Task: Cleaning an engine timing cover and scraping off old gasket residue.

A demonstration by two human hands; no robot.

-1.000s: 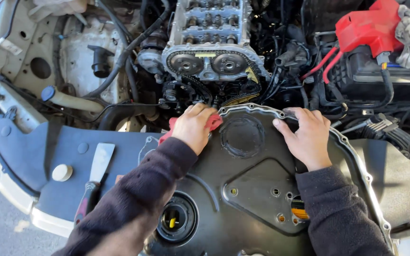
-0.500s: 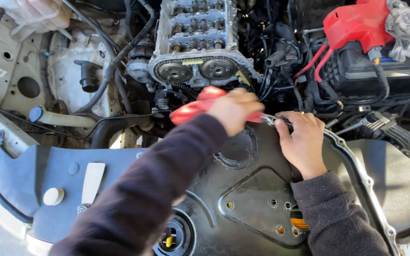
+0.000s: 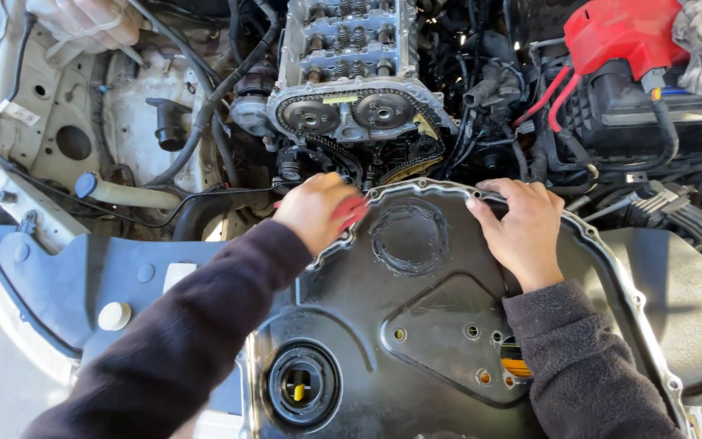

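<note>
Black timing cover point(image 3: 416, 325) lies flat across front of engine bay, long axis toward viewer, top rim under both hands. Left hand point(image 3: 316, 210) closed on red tool point(image 3: 351, 211) (kind unclear) at rim's upper left. Right hand point(image 3: 520, 223) half-open, fingers on upper-right rim. Cam sprockets point(image 3: 349, 114) just beyond.

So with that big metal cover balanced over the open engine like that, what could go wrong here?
1. The black cover is steadied only by the right hand at its rim; it might slide.
2. The left hand works a red tool beside the exposed timing chain; scraped debris might fall in.
</note>
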